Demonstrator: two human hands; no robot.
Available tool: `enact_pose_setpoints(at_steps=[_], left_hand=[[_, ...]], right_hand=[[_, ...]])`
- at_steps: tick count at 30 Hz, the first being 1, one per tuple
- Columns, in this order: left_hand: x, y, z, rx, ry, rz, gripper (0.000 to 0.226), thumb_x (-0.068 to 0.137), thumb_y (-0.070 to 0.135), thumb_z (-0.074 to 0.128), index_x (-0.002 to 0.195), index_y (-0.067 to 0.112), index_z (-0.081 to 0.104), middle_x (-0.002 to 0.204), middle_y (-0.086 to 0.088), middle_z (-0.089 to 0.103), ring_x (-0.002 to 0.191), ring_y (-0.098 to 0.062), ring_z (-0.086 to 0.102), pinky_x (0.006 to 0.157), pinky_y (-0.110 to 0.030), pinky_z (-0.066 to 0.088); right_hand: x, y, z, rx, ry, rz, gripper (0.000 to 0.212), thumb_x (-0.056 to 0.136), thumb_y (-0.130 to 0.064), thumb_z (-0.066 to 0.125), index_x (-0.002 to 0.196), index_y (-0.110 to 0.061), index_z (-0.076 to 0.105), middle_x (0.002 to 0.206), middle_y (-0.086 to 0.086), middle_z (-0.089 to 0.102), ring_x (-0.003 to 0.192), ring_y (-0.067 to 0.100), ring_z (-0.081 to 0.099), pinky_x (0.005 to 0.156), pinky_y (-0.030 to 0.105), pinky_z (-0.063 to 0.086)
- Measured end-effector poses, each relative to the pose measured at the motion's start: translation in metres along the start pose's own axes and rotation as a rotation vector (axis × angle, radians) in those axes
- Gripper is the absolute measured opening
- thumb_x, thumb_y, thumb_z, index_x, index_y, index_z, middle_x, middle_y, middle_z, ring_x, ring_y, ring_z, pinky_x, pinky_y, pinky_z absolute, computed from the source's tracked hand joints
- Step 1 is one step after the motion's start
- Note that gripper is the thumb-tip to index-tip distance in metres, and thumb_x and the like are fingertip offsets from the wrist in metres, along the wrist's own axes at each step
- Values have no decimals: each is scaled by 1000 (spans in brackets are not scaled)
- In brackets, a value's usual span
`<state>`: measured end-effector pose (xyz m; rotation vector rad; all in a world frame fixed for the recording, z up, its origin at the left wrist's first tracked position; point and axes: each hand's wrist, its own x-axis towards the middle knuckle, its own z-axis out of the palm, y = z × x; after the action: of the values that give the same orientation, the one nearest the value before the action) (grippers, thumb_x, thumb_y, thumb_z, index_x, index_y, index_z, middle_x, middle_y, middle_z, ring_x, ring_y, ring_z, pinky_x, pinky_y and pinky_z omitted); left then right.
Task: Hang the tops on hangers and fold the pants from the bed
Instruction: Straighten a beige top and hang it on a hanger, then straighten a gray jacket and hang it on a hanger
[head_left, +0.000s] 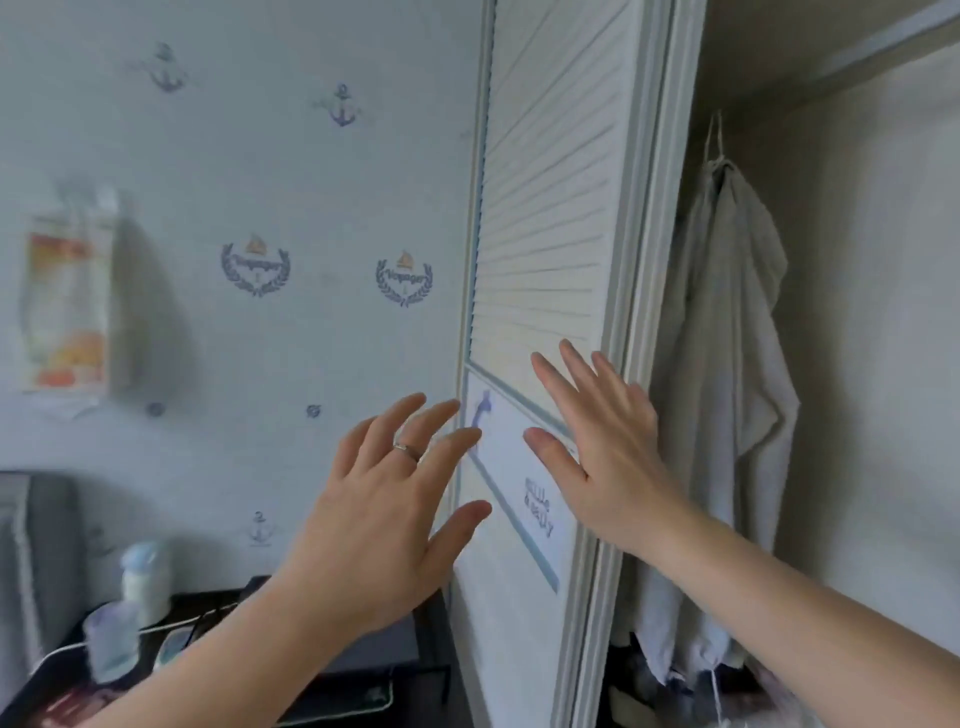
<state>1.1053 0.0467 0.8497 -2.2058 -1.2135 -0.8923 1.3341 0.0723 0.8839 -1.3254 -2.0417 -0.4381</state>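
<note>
One pale garment (727, 364), probably a top, hangs in the wardrobe (862, 260); bed and pants aren't in view, so the rest is hard to judge. Both grips released: right hand (608, 452) flat on the louvered door (545, 208), left hand (384, 509) spread near its edge.

The wardrobe door (545, 208) hides one side of the pale garment (727, 364) hanging inside, and the garment covers its hanger (717, 136) except the hook. The lettering (538, 506) on the door, the wall picture (65, 306) and the bottles (145, 571) at lower left are too blurred to make out.
</note>
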Motion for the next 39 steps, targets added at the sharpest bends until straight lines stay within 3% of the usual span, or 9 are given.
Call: enact_pose_setpoints(at_steps=[6, 8, 12, 15, 24, 27, 31, 35, 39], left_hand=[[-168, -51, -62, 78, -200, -312, 64, 97, 68, 23, 150, 34, 32, 163, 4, 25, 154, -26, 11, 120, -49, 17], [-227, -61, -86, 111, -267, -435, 68, 95, 72, 19, 153, 35, 29, 165, 3, 21, 154, -26, 7, 121, -52, 16], [-340, -69, -138, 152, -355, -659, 74, 91, 76, 13, 157, 42, 14, 168, 9, 3, 154, -20, -12, 123, -48, -3], [-416, -64, -182, 224, -409, -832, 79, 86, 78, 3, 157, 44, 3, 167, 11, -9, 151, -17, -23, 123, -46, -9], [-620, -17, -285, 338, -435, -1377, 96, 72, 86, -18, 157, 43, -3, 167, 10, -12, 150, -16, -27, 122, -47, -12], [-669, 9, -312, 367, -422, -1581, 90, 77, 86, -6, 156, 43, -3, 167, 9, -11, 150, -17, -26, 122, -48, -11], [-728, 41, -338, 381, -417, -1829, 89, 78, 85, -2, 157, 42, 1, 167, 9, -8, 152, -18, -20, 123, -48, -5], [-776, 59, -348, 348, -352, -2023, 72, 95, 72, 23, 157, 41, 6, 168, 7, -4, 153, -17, -16, 123, -48, -3], [-822, 54, -363, 334, -315, -2161, 70, 98, 68, 26, 158, 38, 8, 168, 7, -1, 153, -17, -12, 123, -47, -2]], right_hand=[[-58, -148, 52, 159, -227, -116, 71, 87, -73, 4, 153, -49, -10, 165, -17, -17, 151, 10, -21, 121, 47, -9], [-81, -200, 66, 194, -284, -172, 72, 87, -75, 4, 153, -48, -9, 165, -16, -16, 152, 13, -17, 121, 48, -8], [-129, -300, 90, 288, -386, -304, 76, 85, -79, 2, 154, -47, -5, 166, -16, -11, 153, 15, -13, 121, 51, -5], [-165, -373, 105, 395, -473, -414, 76, 86, -75, 8, 156, -45, 2, 166, -15, -9, 153, 15, -11, 121, 52, -5], [-272, -573, 128, 610, -749, -757, 85, 79, -84, -4, 155, -47, -4, 165, -19, -13, 151, 9, -17, 122, 47, -9], [-309, -628, 135, 651, -856, -887, 86, 74, -89, -9, 152, -53, -9, 163, -23, -14, 151, 8, -16, 122, 47, -8], [-356, -690, 141, 672, -1042, -1022, 76, 84, -79, 10, 154, -51, -2, 164, -22, -9, 152, 8, -14, 120, 44, -9], [-390, -733, 152, 649, -1164, -1128, 76, 86, -78, 12, 155, -49, 3, 165, -20, -5, 152, 7, -11, 121, 44, -6], [-412, -789, 169, 595, -1255, -1247, 62, 98, -64, 24, 154, -49, 2, 165, -19, -4, 152, 8, -10, 122, 46, -3]])
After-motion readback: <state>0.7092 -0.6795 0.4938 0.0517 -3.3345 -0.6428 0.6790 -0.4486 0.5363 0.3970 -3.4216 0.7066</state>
